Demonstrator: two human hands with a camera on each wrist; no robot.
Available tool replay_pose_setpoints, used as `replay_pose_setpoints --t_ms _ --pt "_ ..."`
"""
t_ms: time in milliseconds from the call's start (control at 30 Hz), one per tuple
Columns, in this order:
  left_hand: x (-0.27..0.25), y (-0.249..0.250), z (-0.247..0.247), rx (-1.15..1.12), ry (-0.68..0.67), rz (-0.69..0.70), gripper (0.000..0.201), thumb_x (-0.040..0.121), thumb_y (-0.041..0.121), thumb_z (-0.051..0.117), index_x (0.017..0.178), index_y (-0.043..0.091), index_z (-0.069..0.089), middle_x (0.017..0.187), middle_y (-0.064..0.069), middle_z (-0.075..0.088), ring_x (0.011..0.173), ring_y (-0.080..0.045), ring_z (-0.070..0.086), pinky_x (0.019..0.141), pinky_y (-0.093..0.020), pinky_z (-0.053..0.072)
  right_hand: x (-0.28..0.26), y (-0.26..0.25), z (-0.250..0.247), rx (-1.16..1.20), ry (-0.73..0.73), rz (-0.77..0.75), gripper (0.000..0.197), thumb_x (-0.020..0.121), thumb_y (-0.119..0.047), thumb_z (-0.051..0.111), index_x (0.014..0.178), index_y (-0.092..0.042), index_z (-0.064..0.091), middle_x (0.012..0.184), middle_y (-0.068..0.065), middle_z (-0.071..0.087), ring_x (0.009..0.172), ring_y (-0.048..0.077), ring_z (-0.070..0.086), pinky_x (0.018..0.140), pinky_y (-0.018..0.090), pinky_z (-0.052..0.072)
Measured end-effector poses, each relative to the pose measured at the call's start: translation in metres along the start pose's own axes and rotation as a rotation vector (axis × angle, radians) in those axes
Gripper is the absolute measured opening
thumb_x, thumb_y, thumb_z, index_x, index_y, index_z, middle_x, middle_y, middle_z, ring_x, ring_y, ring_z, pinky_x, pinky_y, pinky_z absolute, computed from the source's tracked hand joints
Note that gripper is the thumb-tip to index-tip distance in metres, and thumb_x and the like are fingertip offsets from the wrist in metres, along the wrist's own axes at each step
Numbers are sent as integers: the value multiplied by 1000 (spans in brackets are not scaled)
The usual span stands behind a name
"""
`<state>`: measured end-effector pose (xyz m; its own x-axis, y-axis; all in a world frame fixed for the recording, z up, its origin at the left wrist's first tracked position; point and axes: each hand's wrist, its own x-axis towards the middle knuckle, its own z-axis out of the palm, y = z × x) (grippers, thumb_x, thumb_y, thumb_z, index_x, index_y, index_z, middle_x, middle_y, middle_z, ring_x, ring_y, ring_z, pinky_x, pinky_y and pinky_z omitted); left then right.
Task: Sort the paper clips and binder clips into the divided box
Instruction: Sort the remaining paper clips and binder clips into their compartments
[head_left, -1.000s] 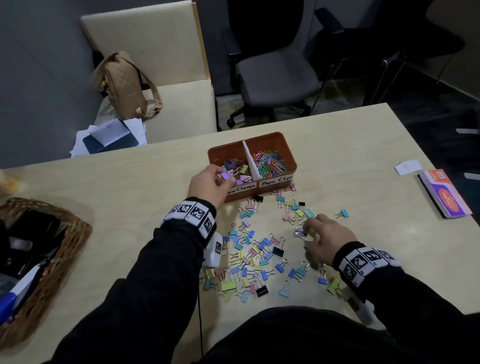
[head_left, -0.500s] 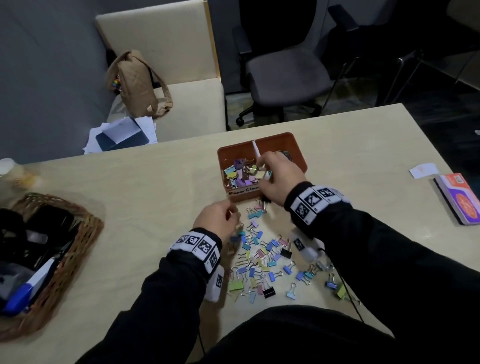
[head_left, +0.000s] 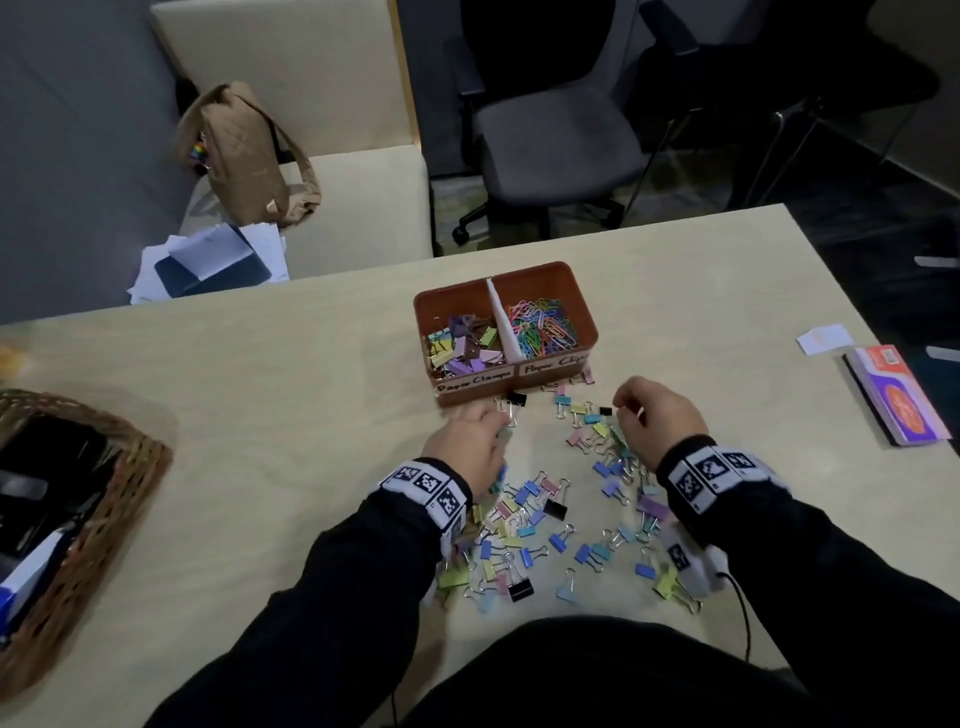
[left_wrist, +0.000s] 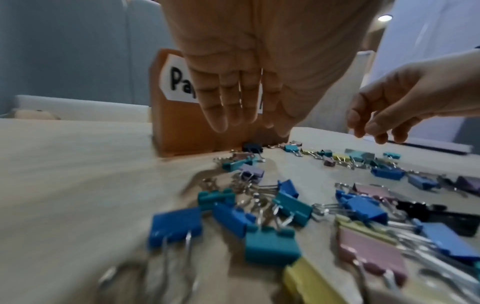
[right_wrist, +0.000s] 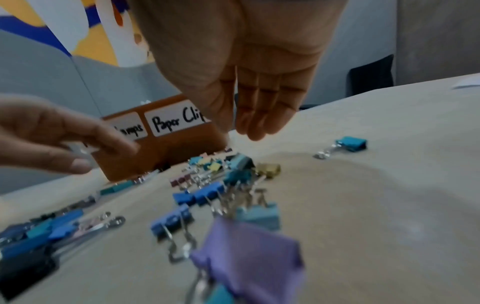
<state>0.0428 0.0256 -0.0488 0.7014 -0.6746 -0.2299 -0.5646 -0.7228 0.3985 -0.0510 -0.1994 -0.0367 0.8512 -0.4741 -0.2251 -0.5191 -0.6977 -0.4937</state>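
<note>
Many clips: lots of binder clips (head_left: 524, 525) lie loose on the table (head_left: 260, 415), in front of the box (head_left: 584, 312) and between the two hands.
Box: the left side holds binder clips and the right side holds paper clips (head_left: 543, 325), with a white wall between them.
Left hand: the left hand (head_left: 470, 441) is low over the clips near the box front. Its fingers (left_wrist: 226, 107) are straight and hold nothing that I can see.
Right hand: the right hand (head_left: 657, 415) hangs over the clips on the right. Its fingers (right_wrist: 262, 115) are loose and it looks empty.
Black clip: one black clip (head_left: 516, 399) sits right beside the box front, near the left fingertips.
Tangle risk: the wire handles cross each other in the pile, so I think lifting one clip could drag up another, and that one may fall.
Wrong side risk: the two sides are close, so a quick drop could land a binder clip in with the paper clips.
Bump risk: both hands are close to the box, so a fast reach could knock it or push clips around.
Edge risk: some clips lie near the table edge by the body, and a sleeve could sweep them off.
</note>
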Motion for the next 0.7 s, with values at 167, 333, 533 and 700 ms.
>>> replay_pose_setpoints --t_ms 167,333,533,700 --pt "31 25 -4 238 -142 80 66 89 -3 42 150 18 24 151 -4 31 130 -25 36 98 -37 42 -5 25 14 -153 -157 31 52 86 -1 51 129 -30 51 129 -3 52 109 20 55 90 32 48" --pt "37 27 2 267 -225 -2 65 85 -6 45 145 14 29 137 -12 35 117 -31 44 96 -40 43 -8 24 23 -210 -212 -33 62 84 2 53 135 -32 48 128 -3 48 113 22 50 94 31 45" --pt "34 14 13 38 -202 -121 35 81 0 59 110 17 46 116 -11 44 94 -31 56 84 -43 49 -9 15 21 -165 -248 -35 37 83 0 58 111 -24 52 110 -1 48 94 23 56 77 27 45" --pt "33 13 12 34 -231 -109 32 82 12 63 107 17 45 112 -7 50 94 -30 58 77 -36 47 -9 8 12 -171 -262 -28 13 89 -9 50 89 -19 42 90 1 57 79 24 56 67 29 45"
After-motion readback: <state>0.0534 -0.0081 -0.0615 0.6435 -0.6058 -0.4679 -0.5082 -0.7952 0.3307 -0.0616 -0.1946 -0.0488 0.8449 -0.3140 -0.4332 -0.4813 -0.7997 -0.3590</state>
